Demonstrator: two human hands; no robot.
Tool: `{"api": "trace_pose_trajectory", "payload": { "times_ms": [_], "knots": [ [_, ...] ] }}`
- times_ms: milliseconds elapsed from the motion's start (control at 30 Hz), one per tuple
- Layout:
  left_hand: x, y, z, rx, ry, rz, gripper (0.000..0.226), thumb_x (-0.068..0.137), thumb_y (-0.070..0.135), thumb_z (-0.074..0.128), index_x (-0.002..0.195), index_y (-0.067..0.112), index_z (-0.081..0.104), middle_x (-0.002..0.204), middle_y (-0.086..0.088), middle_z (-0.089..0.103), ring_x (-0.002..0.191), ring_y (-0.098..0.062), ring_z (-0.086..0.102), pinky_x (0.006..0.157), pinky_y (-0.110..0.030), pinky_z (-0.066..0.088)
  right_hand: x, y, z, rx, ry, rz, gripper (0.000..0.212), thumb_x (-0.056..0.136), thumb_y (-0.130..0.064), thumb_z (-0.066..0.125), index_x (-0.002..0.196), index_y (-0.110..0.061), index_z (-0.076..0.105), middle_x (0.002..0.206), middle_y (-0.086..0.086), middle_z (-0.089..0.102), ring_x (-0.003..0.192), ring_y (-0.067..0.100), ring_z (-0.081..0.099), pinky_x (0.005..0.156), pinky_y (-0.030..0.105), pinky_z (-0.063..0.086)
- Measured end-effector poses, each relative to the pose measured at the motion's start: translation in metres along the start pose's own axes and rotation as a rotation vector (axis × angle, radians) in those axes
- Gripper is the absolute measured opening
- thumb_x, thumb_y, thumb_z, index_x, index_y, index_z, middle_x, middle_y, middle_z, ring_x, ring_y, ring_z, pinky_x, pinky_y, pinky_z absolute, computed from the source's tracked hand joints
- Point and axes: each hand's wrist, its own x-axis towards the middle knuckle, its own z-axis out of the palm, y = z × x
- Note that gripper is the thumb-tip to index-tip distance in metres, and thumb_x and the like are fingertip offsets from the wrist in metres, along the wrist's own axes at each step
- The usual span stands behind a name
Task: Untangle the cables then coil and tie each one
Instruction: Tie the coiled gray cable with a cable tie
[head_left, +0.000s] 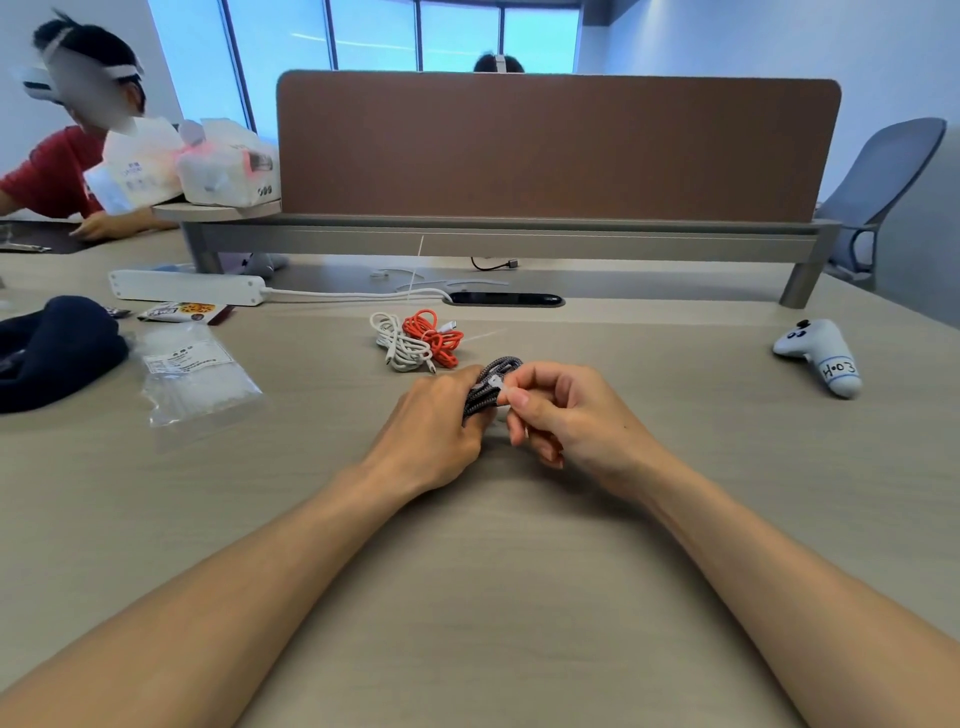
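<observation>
Item: grey braided cable (500, 365), gathered into a compact coil and held just above the table (519, 571), centre of view, between both hands. The coil's lower part is enclosed by the curled fingers of the left hand (436, 415), so only its upper loops are seen past the knuckles. A white tie (494, 384) is seen across the coil's middle, and it is pinched by the thumb and forefinger of the right hand (566, 410), whose fingertips (518, 399) are set against the coil's right side; the remaining right fingers are curled under. Beyond the hands, a white cable (397, 343) and an orange cable (434, 335) are laid bunched on the table, touching one another. Also on the table: a white power strip (187, 287), a clear plastic bag (200, 382), a dark blue fabric item (57, 348) at left, and a white controller (821, 356) at right.
</observation>
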Motion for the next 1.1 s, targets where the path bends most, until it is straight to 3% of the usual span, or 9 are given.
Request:
{"api": "trace_pose_trajectory", "payload": {
  "times_ms": [200,1100],
  "knots": [
    [-0.0004,-0.0005,0.0006,0.005,0.002,0.005,0.01,0.084,0.017,0.057,0.092,0.02,0.057,0.087,-0.005,0.068,0.083,-0.031,0.061,0.065,-0.039,0.048,-0.0002,0.0015,0.0024,-0.027,0.013,0.023,0.018,0.097,-0.007,0.05,0.082,-0.012,0.058,0.062,0.008,0.059,0.036,0.01,0.035,0.037,0.018,0.026],
    [-0.0008,0.0015,0.0011,0.002,-0.02,-0.007,0.012,0.076,0.021,0.05,0.087,0.021,0.055,0.084,-0.005,0.067,0.08,-0.031,0.06,0.065,-0.042,0.049,-0.0011,-0.0022,0.0068,-0.027,0.024,0.06,0.018,0.097,-0.008,0.049,0.082,-0.012,0.057,0.063,0.01,0.058,0.036,0.01,0.034,0.036,0.015,0.026]
  ]
}}
